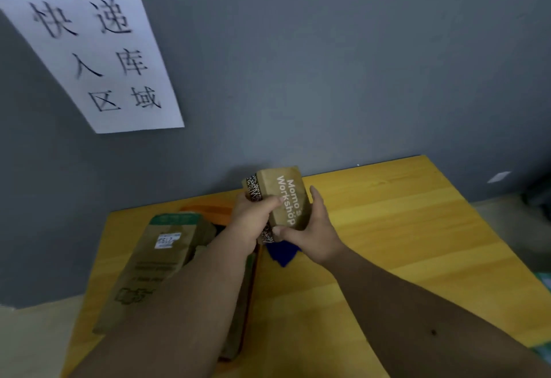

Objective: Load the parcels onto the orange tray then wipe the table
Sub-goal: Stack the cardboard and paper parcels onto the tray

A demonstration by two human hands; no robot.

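Both my hands hold a small brown parcel box with white lettering and dark patterned tape, raised above the yellow wooden table. My left hand grips its left side, thumb on the front. My right hand holds its right side and lower corner. Below my left forearm, the orange tray carries a large brown paper parcel with a white label. A dark blue cloth lies on the table just right of the tray, partly hidden under my hands.
A grey wall rises right behind the table, with a white paper sign taped at upper left. The table's right edge drops to the floor, where something dark stands at far right.
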